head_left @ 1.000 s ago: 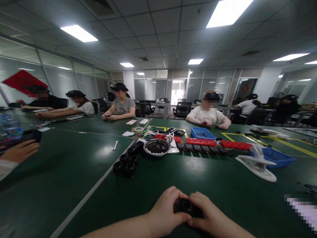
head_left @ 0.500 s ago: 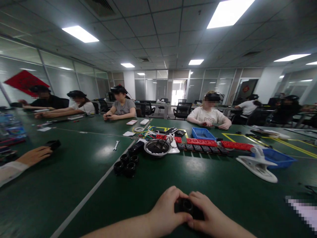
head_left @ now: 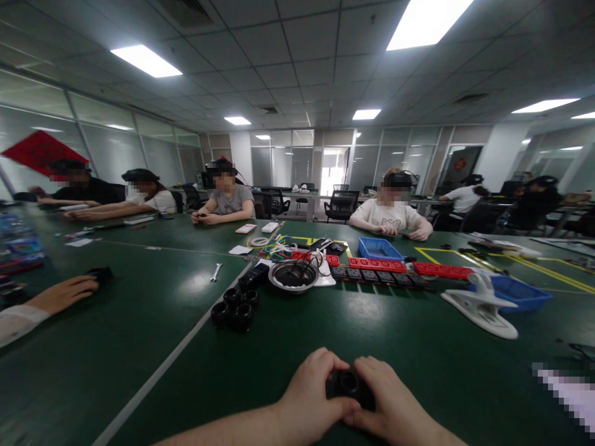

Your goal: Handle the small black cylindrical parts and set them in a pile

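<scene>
Near the bottom of the view, my left hand (head_left: 312,390) and my right hand (head_left: 388,396) meet with fingers curled around a small black round part (head_left: 348,383) with a hollow in its top. Both thumbs touch in front of it, and the fingers hide its sides and base. Farther off to the left, a cluster of several similar black round parts (head_left: 235,308) rests on the green table (head_left: 297,337). Behind that cluster sits a metal bowl (head_left: 273,282) with dark items and black cable in it.
A wrench (head_left: 215,272) lies left of the table seam. Red socket strips (head_left: 383,265), a blue bin (head_left: 380,249), a white clamp-like stand (head_left: 483,310) and another blue bin (head_left: 520,296) stretch rightward. A co-worker's hand (head_left: 67,294) holds a black object at left; other people sit across.
The view has shifted slightly. Both my hands keep hold of the black round part, with hardly any change in finger position.
</scene>
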Tool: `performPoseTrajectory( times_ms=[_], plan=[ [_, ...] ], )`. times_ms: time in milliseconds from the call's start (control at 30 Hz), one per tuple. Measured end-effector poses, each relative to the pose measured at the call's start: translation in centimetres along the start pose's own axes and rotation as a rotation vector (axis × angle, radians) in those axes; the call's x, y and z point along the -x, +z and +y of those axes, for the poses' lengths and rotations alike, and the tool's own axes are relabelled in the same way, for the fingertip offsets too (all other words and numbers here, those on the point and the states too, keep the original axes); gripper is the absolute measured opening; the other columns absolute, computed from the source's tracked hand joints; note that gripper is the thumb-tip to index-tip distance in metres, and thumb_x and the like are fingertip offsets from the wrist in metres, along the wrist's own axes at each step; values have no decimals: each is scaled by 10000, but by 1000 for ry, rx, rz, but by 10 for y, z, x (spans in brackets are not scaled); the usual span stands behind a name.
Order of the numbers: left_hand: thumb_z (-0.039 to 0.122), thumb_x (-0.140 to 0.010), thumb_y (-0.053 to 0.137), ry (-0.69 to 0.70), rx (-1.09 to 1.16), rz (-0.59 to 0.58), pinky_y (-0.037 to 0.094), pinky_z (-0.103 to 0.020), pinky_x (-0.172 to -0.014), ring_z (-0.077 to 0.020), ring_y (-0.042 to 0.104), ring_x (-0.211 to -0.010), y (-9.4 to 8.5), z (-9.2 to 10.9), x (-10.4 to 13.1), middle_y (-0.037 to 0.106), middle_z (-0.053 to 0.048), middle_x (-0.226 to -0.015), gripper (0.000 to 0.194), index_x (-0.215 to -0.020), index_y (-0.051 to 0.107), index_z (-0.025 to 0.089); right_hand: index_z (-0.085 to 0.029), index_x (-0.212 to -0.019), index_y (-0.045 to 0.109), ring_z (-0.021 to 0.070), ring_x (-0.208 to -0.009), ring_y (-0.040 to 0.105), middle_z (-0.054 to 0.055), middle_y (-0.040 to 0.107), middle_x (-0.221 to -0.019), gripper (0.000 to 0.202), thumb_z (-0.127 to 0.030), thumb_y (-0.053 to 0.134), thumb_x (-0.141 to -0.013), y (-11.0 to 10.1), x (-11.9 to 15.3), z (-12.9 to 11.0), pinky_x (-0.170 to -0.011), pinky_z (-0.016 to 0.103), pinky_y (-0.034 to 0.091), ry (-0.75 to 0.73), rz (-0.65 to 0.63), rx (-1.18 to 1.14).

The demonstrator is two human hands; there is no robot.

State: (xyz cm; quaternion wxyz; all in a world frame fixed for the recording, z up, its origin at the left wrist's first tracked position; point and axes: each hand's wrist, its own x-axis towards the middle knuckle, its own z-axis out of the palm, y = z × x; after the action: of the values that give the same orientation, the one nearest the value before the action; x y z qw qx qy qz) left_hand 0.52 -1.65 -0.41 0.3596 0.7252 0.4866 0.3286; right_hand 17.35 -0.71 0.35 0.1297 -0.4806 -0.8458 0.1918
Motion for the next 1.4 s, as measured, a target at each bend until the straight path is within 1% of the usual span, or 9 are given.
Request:
performPoseTrajectory(
  times_ms=[133,233,467,633,800,1000,1167,1267,1400],
  plan=[
    [178,-582,749,19,18,-45,351,-230,-679,-152,472,-797,-2,-1,-1,515,17,-858,337,-877,585,185,-196,-971,562,214,-894,488,45,560,-963,355,-275,676,-644,-11,1,4,-781,324,362,-80,-100,-149],
    [203,-592,750,43,31,-57,352,-224,-671,-149,475,-796,-1,-3,-2,515,14,-864,335,-884,588,184,-189,-867,600,193,-852,496,26,568,-887,191,-266,633,-695,-13,-2,10,-747,297,372,-111,-134,-187],
    [184,-575,748,3,20,-24,352,-217,-661,-145,479,-789,1,-6,-1,512,21,-861,355,-890,584,190,-161,-698,543,171,-681,490,17,552,-732,252,-357,687,-633,6,-5,10,-589,255,339,33,10,-35],
    [173,-587,727,-20,6,-16,352,-225,-682,-146,471,-794,1,-5,-3,513,18,-880,362,-916,580,194,-172,-732,553,197,-713,497,34,582,-765,282,-419,660,-646,7,-2,0,-641,292,344,49,66,85],
    [171,-606,712,3,34,-65,349,-226,-678,-145,467,-790,-3,-3,-3,511,18,-869,336,-916,585,193,-198,-968,571,214,-863,496,39,576,-928,373,-306,684,-629,-8,1,2,-754,316,358,-45,-44,-75],
    [180,-593,729,27,51,-80,344,-218,-657,-141,468,-781,-2,-9,-5,506,18,-877,362,-922,579,189,-184,-820,616,189,-815,500,15,588,-834,210,-185,663,-615,-9,-5,10,-719,283,358,-36,-103,-103],
    [206,-555,760,18,-21,-68,333,-216,-623,-138,455,-743,2,-13,-9,485,17,-847,390,-899,579,181,-148,-756,613,205,-714,520,56,609,-764,198,-271,666,-611,5,-8,8,-622,284,352,55,-13,33],
    [197,-557,759,14,-37,-49,339,-219,-638,-138,455,-750,2,-14,-10,483,15,-855,399,-909,574,179,-163,-774,623,224,-727,539,69,633,-773,167,-280,616,-655,11,-7,7,-652,312,360,49,31,111],
    [272,-550,777,33,-19,-90,344,-218,-627,-140,456,-745,-1,-19,-12,491,6,-871,438,-932,582,187,-192,-871,625,242,-782,556,74,646,-861,272,-375,629,-669,8,-6,9,-703,336,387,14,-3,48]
  ],
)
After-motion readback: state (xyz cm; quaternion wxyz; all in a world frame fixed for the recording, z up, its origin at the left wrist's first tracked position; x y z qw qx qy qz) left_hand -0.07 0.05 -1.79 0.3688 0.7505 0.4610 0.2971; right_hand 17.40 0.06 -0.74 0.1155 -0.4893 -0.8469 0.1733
